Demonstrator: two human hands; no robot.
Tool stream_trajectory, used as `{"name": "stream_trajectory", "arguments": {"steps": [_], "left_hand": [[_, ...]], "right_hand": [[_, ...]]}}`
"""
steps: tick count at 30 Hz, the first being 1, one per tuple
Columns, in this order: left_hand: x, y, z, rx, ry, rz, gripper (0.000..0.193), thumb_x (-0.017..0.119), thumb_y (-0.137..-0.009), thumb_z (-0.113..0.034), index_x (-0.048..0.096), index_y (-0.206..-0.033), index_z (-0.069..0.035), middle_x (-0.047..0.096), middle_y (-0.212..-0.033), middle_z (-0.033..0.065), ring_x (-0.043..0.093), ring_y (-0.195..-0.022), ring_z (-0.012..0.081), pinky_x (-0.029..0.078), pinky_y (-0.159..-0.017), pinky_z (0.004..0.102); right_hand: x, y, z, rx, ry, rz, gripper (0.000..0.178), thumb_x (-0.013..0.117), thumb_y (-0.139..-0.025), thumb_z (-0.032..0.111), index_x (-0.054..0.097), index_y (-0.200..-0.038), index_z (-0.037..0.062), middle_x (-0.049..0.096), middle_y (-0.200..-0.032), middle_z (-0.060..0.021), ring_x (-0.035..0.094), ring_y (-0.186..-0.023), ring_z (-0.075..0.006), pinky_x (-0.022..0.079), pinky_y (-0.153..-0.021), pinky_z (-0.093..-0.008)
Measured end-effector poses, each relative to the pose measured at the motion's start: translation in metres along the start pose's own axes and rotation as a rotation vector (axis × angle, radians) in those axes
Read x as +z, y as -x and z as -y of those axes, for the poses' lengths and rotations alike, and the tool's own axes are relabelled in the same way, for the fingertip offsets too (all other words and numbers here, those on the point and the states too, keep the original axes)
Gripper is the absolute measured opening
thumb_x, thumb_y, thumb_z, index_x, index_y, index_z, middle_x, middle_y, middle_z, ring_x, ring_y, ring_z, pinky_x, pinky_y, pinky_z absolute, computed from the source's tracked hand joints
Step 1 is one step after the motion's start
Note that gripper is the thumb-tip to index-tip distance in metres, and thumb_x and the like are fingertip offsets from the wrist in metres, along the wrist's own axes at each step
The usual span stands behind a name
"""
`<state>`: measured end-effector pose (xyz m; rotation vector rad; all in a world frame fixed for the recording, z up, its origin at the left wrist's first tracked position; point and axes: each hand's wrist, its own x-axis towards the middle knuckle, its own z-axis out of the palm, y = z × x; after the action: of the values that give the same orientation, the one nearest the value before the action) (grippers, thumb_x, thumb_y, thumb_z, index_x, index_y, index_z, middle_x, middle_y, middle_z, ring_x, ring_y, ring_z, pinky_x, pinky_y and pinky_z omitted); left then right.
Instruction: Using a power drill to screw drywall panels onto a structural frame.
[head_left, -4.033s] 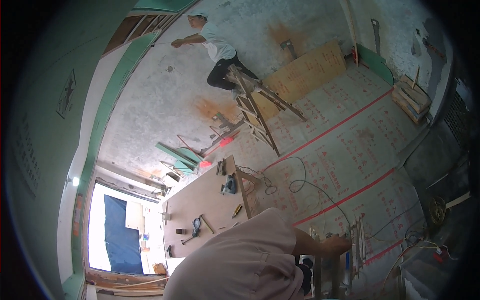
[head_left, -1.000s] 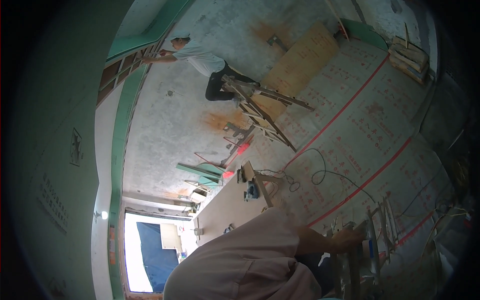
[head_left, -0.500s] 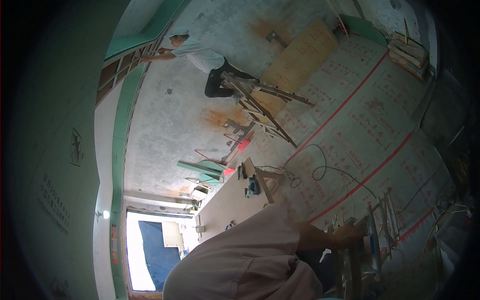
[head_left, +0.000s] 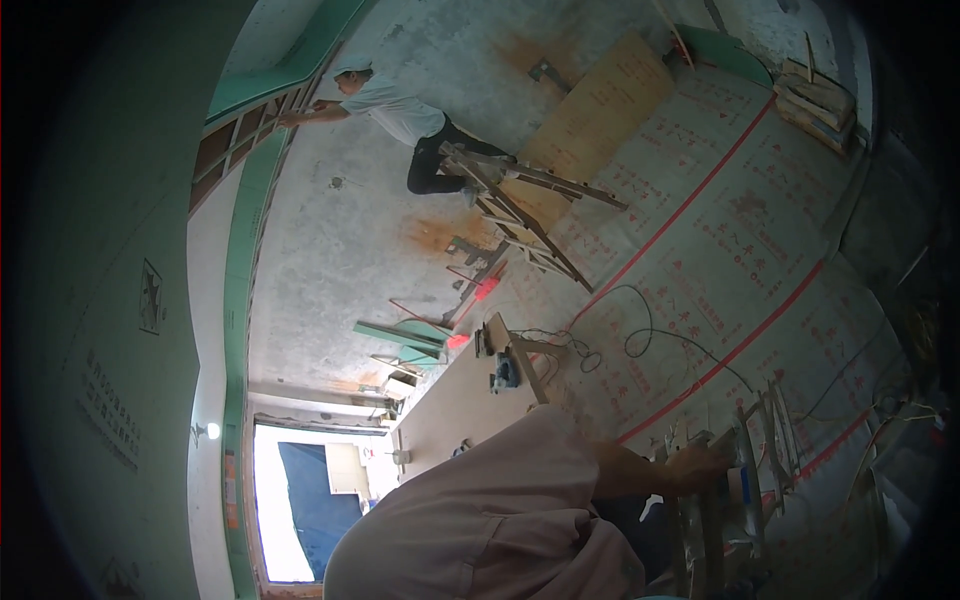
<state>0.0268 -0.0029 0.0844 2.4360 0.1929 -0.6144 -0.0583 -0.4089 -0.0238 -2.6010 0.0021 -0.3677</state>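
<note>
My right hand reaches out from a pale pink sleeve at the lower middle. Its fingers are closed on the top of a stepladder at the lower right. The ladder's rails run down toward the lower edge. My left hand is out of the picture. The whole view is strongly tilted.
A co-worker in a white shirt stands on a wooden trestle, reaching to a wall recess. A floor cover with red stripes, a plywood sheet, a long board with a power tool, a looped cable and stacked timber lie around.
The view has swung and tilted a little since four seconds ago. My right hand stays on the ladder top. The co-worker keeps the same spot on the trestle.
</note>
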Motion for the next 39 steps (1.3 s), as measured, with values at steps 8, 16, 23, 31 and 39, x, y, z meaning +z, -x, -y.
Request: {"name": "stream_trajectory", "arguments": {"steps": [8, 16, 23, 31, 39], "left_hand": [[0.021, -0.004, 0.014, 0.07, -0.064, -0.078, 0.02, 0.061, -0.08, -0.013, 0.057, -0.099, -0.006, 0.064, -0.092, 0.0145, 0.066, -0.089, 0.0335, 0.054, -0.077, 0.0433], [0.002, 0.001, 0.005, 0.009, -0.035, -0.016, 0.019, 0.057, -0.083, -0.013, 0.057, -0.101, -0.006, 0.063, -0.096, 0.0153, 0.065, -0.092, 0.0349, 0.054, -0.078, 0.0442], [0.017, -0.001, 0.013, 0.042, -0.02, -0.068, 0.018, 0.058, -0.083, -0.012, 0.057, -0.099, -0.005, 0.063, -0.098, 0.0162, 0.065, -0.092, 0.0357, 0.054, -0.078, 0.0452], [0.009, -0.005, 0.009, 0.011, -0.008, -0.023, 0.017, 0.059, -0.083, -0.012, 0.058, -0.098, -0.004, 0.064, -0.097, 0.0167, 0.065, -0.09, 0.0363, 0.054, -0.077, 0.046], [0.03, -0.01, 0.019, 0.03, -0.022, -0.071, 0.016, 0.059, -0.081, -0.011, 0.058, -0.096, -0.005, 0.064, -0.096, 0.0166, 0.066, -0.089, 0.0359, 0.054, -0.075, 0.0452]], "right_hand": [[0.003, -0.001, -0.005, -0.088, -0.167, -0.139, 0.039, 0.067, -0.079, 0.043, 0.069, -0.105, 0.0131, 0.069, -0.092, -0.0101, 0.063, -0.07, -0.0326, 0.048, -0.06, -0.0443], [0.005, -0.002, -0.01, -0.18, -0.343, -0.282, 0.041, 0.066, -0.08, 0.044, 0.069, -0.108, 0.0143, 0.07, -0.094, -0.009, 0.064, -0.072, -0.0321, 0.049, -0.061, -0.0436], [0.003, -0.009, -0.007, -0.303, -0.321, -0.382, 0.036, 0.065, -0.08, 0.04, 0.069, -0.106, 0.0148, 0.07, -0.092, -0.0092, 0.064, -0.071, -0.0324, 0.049, -0.061, -0.0433], [-0.004, -0.015, -0.003, -0.136, -0.046, -0.174, 0.035, 0.065, -0.079, 0.038, 0.069, -0.104, 0.0144, 0.069, -0.09, -0.0097, 0.063, -0.07, -0.0324, 0.048, -0.059, -0.0437], [0.021, -0.014, 0.016, 0.08, 0.181, 0.007, 0.033, 0.065, -0.078, 0.037, 0.069, -0.102, 0.014, 0.068, -0.087, -0.0101, 0.063, -0.07, -0.0324, 0.047, -0.058, -0.0441]]}}
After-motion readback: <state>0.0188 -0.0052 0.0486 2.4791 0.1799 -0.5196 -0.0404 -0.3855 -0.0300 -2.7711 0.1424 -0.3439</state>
